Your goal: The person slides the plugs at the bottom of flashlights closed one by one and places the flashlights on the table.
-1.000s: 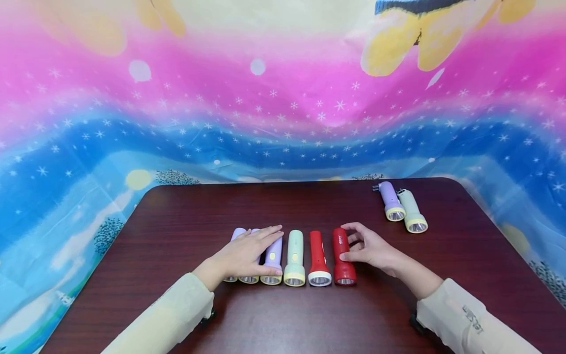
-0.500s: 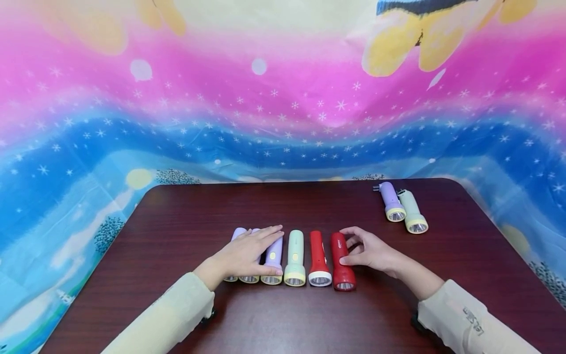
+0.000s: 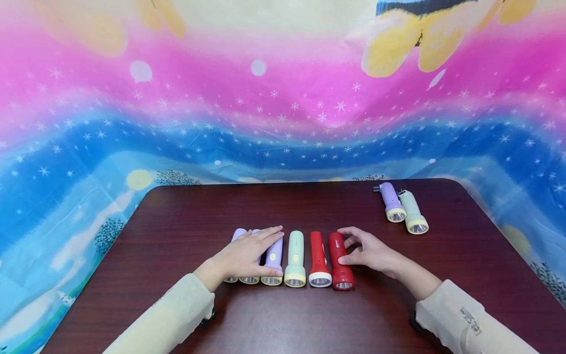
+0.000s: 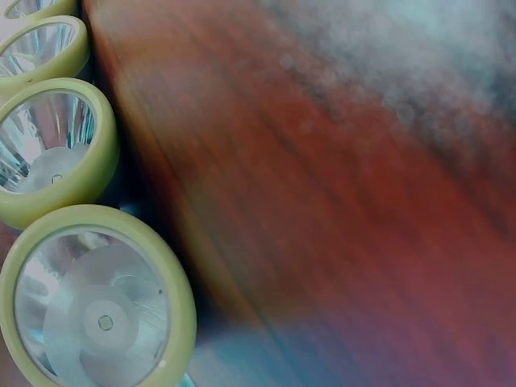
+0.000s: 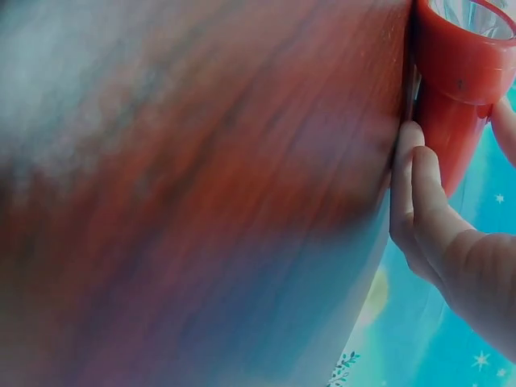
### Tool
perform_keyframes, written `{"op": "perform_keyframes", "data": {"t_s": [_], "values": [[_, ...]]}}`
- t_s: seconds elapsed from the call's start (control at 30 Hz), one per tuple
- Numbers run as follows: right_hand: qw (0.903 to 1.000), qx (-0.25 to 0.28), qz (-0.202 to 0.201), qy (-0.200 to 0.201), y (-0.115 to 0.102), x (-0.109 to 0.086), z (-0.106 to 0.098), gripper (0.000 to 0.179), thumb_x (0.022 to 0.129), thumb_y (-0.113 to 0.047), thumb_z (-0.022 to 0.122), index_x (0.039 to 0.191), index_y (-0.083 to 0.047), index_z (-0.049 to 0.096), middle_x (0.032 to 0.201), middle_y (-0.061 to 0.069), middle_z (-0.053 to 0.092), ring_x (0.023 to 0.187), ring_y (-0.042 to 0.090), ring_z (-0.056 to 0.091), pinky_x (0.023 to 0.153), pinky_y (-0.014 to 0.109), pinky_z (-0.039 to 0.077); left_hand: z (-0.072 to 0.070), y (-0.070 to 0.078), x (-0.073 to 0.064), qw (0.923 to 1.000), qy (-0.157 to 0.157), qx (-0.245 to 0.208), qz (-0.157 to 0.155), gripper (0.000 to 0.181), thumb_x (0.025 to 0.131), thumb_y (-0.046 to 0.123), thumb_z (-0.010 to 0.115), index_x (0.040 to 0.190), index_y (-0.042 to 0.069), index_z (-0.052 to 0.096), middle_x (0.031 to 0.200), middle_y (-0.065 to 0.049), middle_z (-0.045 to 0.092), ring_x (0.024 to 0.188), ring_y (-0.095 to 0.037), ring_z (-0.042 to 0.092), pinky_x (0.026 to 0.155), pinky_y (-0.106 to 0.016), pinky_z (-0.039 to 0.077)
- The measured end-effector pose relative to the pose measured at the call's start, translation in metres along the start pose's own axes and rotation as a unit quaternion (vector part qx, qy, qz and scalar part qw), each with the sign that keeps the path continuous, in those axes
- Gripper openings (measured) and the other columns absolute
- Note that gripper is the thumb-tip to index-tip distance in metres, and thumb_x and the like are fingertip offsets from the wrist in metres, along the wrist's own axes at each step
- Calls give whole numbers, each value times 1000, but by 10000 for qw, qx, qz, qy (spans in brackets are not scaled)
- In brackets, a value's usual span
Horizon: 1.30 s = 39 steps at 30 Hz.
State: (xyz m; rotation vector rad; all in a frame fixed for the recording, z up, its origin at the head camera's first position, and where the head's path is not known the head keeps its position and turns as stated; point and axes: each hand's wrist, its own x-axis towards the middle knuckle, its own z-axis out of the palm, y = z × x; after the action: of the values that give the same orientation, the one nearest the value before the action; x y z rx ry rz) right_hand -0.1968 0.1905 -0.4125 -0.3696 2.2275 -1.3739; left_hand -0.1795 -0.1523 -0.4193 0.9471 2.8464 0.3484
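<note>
A row of flashlights lies on the dark table, lamp ends toward me. My left hand (image 3: 242,255) rests with extended fingers across three purple flashlights (image 3: 274,258) at the row's left, partly covering them. Their yellow-rimmed lamp heads (image 4: 101,302) fill the left side of the left wrist view. To their right lie a pale green flashlight (image 3: 295,258) and a red flashlight with a white rim (image 3: 318,255). At the right end, my right hand (image 3: 373,253) holds an all-red flashlight (image 3: 338,258) between thumb and fingers, close beside the white-rimmed one.
Near the table's back right corner lie another purple flashlight (image 3: 390,200), its plug prongs out, and another pale green flashlight (image 3: 413,211). They touch or nearly touch. A colourful patterned cloth (image 3: 283,98) hangs behind the brown table (image 3: 283,324).
The all-red flashlight has shifted slightly left and toward me with my right hand, narrowing the gap to the white-rimmed one. My left hand has stayed in place.
</note>
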Motion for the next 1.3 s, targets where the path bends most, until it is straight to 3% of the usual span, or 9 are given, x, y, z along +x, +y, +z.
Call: {"op": "perform_keyframes", "data": {"t_s": [0.3, 0.47, 0.83, 1.0, 1.13, 1.3], "values": [[9994, -235, -125, 240, 3, -5, -8, 74, 86, -16, 77, 145, 2, 39, 119, 24, 58, 84, 21, 65, 76, 34, 56, -1, 1, 1, 10000, -12, -2, -9, 99, 82, 77, 57, 157, 18, 31, 163, 3, 30, 149, -19, 34, 116, -59, 31], [9963, -599, -226, 578, 3, -9, -17, 70, 87, -20, 76, 144, 2, 42, 121, 25, 59, 85, 22, 63, 75, 33, 55, -1, 1, 1, 10000, 2, -32, 4, 99, 82, 77, 57, 157, 18, 32, 163, 3, 31, 149, -19, 34, 116, -59, 32], [9794, -1238, -476, 1523, 9, -17, -54, 59, 92, -19, 70, 141, 5, 46, 121, 29, 61, 97, 30, 65, 71, 26, 53, 1, 0, 1, 10000, -3, -15, -5, 99, 82, 78, 56, 157, 18, 32, 163, 4, 30, 148, -19, 34, 116, -60, 32], [9660, -1545, -522, 2005, 10, -20, -72, 56, 94, -21, 69, 140, 4, 48, 122, 30, 60, 103, 39, 64, 70, 22, 52, 1, -1, 1, 10000, 5, 0, 17, 99, 82, 78, 56, 157, 19, 32, 163, 4, 30, 148, -19, 34, 115, -59, 32], [9510, -1942, -540, 2345, 9, -21, -86, 55, 95, -21, 67, 140, 4, 48, 123, 30, 61, 106, 45, 63, 77, 36, 58, 1, -2, 1, 10000, -4, 5, 12, 99, 82, 78, 56, 157, 19, 31, 163, 4, 30, 149, -18, 34, 115, -59, 32], [9352, -2264, -643, 2646, 12, -14, -100, 53, 95, -18, 66, 139, 6, 48, 124, 32, 59, 107, 50, 63, 83, 55, 55, 1, -1, 0, 10000, -2, 6, 14, 98, 82, 77, 57, 157, 19, 31, 163, 5, 30, 149, -18, 33, 116, -59, 32]]}}
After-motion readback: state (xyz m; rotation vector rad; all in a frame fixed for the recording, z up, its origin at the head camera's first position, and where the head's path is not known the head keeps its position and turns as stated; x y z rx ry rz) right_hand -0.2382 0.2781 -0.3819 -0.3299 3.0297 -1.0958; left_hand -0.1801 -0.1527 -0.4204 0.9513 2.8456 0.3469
